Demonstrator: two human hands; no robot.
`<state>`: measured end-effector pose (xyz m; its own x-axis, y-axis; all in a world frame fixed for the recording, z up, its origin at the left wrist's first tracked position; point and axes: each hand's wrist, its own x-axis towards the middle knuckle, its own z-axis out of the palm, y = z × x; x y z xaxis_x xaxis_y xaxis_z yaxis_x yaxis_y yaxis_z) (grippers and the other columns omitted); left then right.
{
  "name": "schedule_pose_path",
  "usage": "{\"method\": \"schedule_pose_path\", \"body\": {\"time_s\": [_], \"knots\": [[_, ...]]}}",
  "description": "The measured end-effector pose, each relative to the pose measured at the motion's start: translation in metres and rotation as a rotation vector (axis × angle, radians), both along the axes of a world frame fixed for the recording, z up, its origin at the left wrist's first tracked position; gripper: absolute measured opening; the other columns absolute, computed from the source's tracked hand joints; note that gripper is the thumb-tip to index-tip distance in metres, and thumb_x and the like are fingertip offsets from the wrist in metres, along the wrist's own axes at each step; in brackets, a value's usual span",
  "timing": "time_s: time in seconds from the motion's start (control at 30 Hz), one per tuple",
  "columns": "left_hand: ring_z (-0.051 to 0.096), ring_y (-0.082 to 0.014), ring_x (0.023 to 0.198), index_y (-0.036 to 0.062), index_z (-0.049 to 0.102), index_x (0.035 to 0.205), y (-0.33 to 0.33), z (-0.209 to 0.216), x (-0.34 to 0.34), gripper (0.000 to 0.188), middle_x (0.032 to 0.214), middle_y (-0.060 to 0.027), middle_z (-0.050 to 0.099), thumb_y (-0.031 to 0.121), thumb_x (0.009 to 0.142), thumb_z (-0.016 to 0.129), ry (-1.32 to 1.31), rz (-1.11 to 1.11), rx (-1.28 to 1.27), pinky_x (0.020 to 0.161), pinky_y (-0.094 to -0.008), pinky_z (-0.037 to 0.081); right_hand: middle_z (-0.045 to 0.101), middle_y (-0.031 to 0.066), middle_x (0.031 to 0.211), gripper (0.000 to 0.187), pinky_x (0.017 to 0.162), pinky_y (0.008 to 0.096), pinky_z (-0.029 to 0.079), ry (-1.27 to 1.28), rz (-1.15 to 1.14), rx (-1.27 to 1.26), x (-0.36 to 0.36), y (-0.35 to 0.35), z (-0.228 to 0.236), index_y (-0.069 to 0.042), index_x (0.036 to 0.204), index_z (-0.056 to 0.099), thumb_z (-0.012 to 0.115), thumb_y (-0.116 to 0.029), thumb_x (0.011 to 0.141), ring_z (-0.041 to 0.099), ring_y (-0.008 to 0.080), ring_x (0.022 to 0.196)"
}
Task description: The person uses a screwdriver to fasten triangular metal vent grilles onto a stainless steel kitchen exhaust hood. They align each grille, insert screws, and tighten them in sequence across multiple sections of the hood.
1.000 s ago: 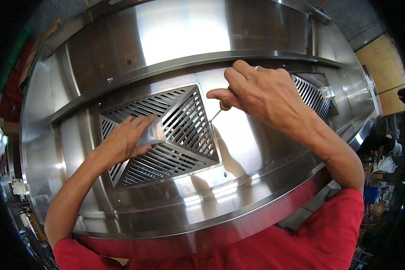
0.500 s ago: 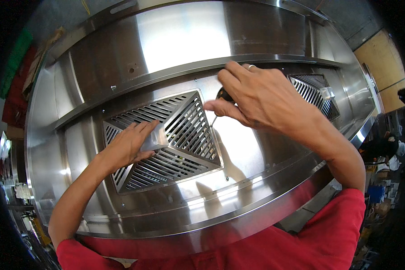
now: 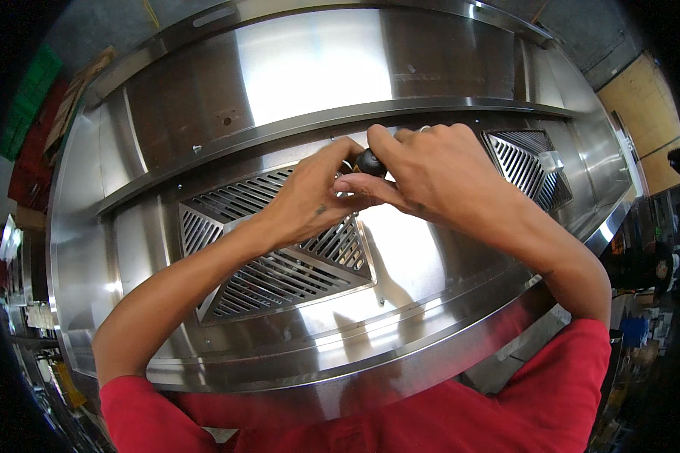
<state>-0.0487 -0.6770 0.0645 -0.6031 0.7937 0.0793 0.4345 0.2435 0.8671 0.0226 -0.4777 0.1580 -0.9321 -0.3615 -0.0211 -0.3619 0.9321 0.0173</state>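
Observation:
My right hand [image 3: 434, 170] is closed around the black rounded handle of a screwdriver [image 3: 370, 163], held above the steel panel [image 3: 404, 234]. My left hand [image 3: 313, 192] meets it there, with thumb and fingers curled about the screwdriver just below the handle. The shaft and its tip are hidden behind the hands. Under my left hand and forearm lies a large slotted steel grille [image 3: 272, 291], set into the panel with its raised ribs meeting near the middle.
A second slotted grille [image 3: 517, 162] with a small clear block-like handle [image 3: 551, 161] sits to the right. A raised steel ledge [image 3: 279, 132] crosses behind both grilles. Small screws dot the panel. Green and red crates [image 3: 34, 106] stand far left, a wooden board [image 3: 635, 106] far right.
My left hand has left the clear handle on the large grille and moved up and right to the screwdriver. My right hand keeps its hold, now slightly lower.

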Motion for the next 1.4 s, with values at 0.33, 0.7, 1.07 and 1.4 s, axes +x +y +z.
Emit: {"method": "schedule_pose_path", "body": {"time_s": [0.33, 0.7, 1.07, 1.4], "knots": [[0.067, -0.0372, 0.124, 0.0022, 0.039, 0.151, 0.020, 0.002, -0.001, 0.074, 0.127, -0.0233, 0.068, 0.027, 0.096, 0.082, -0.064, -0.101, 0.068, 0.102, -0.0495, 0.055, 0.061, 0.0233, 0.121, 0.034, 0.080, 0.0480, 0.061, -0.040, 0.148, -0.078, -0.002, 0.018, -0.005, -0.002, 0.122, 0.061, 0.070, -0.030, 0.103, 0.074, 0.0411, 0.099], [0.057, -0.0368, 0.142, 0.0085, 0.035, 0.158, 0.019, -0.015, -0.005, 0.072, 0.152, -0.0265, 0.056, 0.015, 0.099, 0.077, -0.112, -0.114, 0.099, 0.098, -0.0473, 0.058, 0.067, 0.0197, 0.114, 0.049, 0.082, 0.0480, 0.062, 0.006, 0.137, -0.045, -0.008, 0.021, 0.003, -0.002, 0.117, 0.066, 0.065, -0.049, 0.105, 0.073, 0.0410, 0.100], [0.064, -0.0320, 0.133, 0.0019, 0.030, 0.159, 0.014, -0.010, -0.006, 0.070, 0.138, -0.0224, 0.067, 0.009, 0.099, 0.066, -0.099, -0.127, 0.121, 0.104, -0.0440, 0.055, 0.066, 0.0197, 0.119, 0.036, 0.081, 0.0512, 0.060, -0.090, 0.064, 0.027, -0.014, 0.015, 0.003, -0.004, 0.127, 0.061, 0.073, -0.025, 0.101, 0.073, 0.0410, 0.097], [0.060, -0.0356, 0.136, 0.0014, 0.035, 0.160, 0.016, -0.017, -0.011, 0.079, 0.140, -0.0244, 0.063, 0.018, 0.096, 0.078, -0.067, -0.053, 0.056, 0.112, -0.0491, 0.051, 0.067, 0.0223, 0.117, 0.043, 0.083, 0.0481, 0.061, 0.005, 0.205, -0.166, -0.011, 0.018, 0.000, -0.003, 0.117, 0.062, 0.065, -0.044, 0.106, 0.073, 0.0413, 0.100]]}}
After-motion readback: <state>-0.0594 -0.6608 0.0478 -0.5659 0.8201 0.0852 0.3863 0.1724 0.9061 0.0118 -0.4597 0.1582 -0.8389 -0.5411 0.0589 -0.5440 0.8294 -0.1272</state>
